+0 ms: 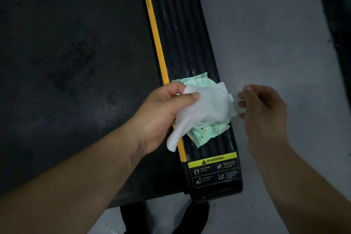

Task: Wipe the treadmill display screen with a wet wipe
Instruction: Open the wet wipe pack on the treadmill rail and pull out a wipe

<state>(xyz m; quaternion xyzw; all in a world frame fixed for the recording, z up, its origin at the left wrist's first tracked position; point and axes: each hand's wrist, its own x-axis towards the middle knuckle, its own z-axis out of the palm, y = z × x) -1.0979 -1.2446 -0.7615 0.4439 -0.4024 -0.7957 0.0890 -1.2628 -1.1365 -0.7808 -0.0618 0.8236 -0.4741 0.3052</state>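
Note:
A white wet wipe (207, 108) is pinched between the thumb and fingers of my left hand (159, 116), hanging over a pale green wipe packet (201, 81). The packet lies on the ribbed black side rail (180, 34) of the treadmill. My right hand (264, 116) hovers just right of the wipe, fingers curled near the packet's small white flap (235, 106); whether it touches the flap is unclear. The treadmill display screen is out of view.
The dark running belt (66, 62) fills the left. A yellow stripe (153, 30) runs along the rail's inner edge, and a yellow warning label (214, 169) sits at the rail's near end. Grey floor (266, 34) lies to the right. A dark shoe (197, 213) shows below.

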